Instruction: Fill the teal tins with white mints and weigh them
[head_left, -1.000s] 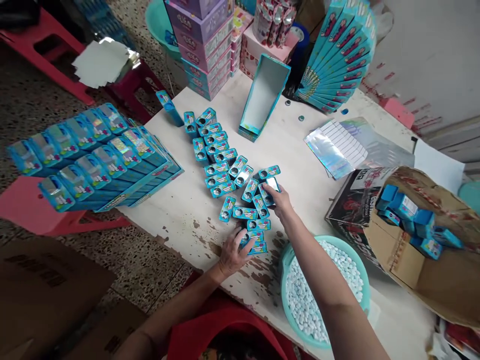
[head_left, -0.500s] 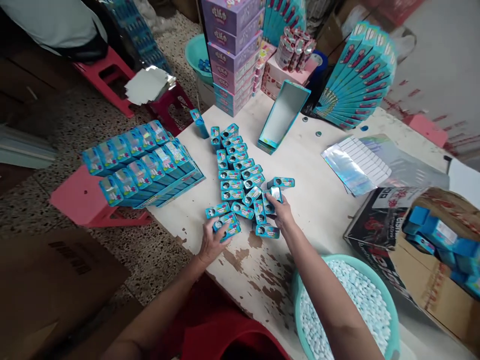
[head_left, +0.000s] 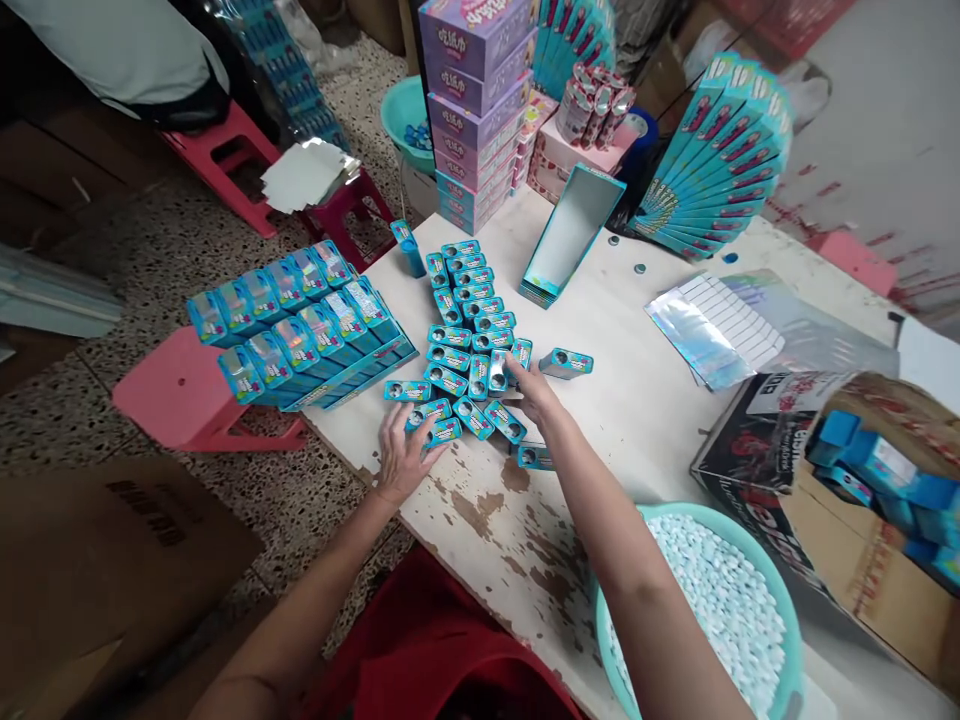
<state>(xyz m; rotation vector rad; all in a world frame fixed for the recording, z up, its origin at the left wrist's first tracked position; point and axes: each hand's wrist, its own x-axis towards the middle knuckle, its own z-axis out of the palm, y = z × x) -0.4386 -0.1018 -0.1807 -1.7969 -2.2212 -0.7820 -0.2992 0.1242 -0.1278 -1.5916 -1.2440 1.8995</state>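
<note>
Several small blue candy boxes (head_left: 465,330) lie packed in rows on a worn white table (head_left: 637,340). My left hand (head_left: 401,455) lies flat with fingers spread on the table's left edge, its fingertips touching the nearest boxes (head_left: 439,425). My right hand (head_left: 529,385) rests on the right side of the cluster, fingers against the boxes. One box (head_left: 566,362) lies apart to the right, another (head_left: 534,457) sits under my right forearm.
A teal basin of white candies (head_left: 712,600) sits near right. A cardboard carton with blue boxes (head_left: 862,470) is at right. An open empty display tray (head_left: 570,235), foil sheets (head_left: 712,320), stacked purple cartons (head_left: 472,110), fanned blue packs (head_left: 720,150) and filled trays on a pink stool (head_left: 292,320) surround.
Both hands pushed the loose boxes away and leftward, packing them into a tighter cluster. My left hand went from gripping boxes to lying flat. The camera tilted slightly.
</note>
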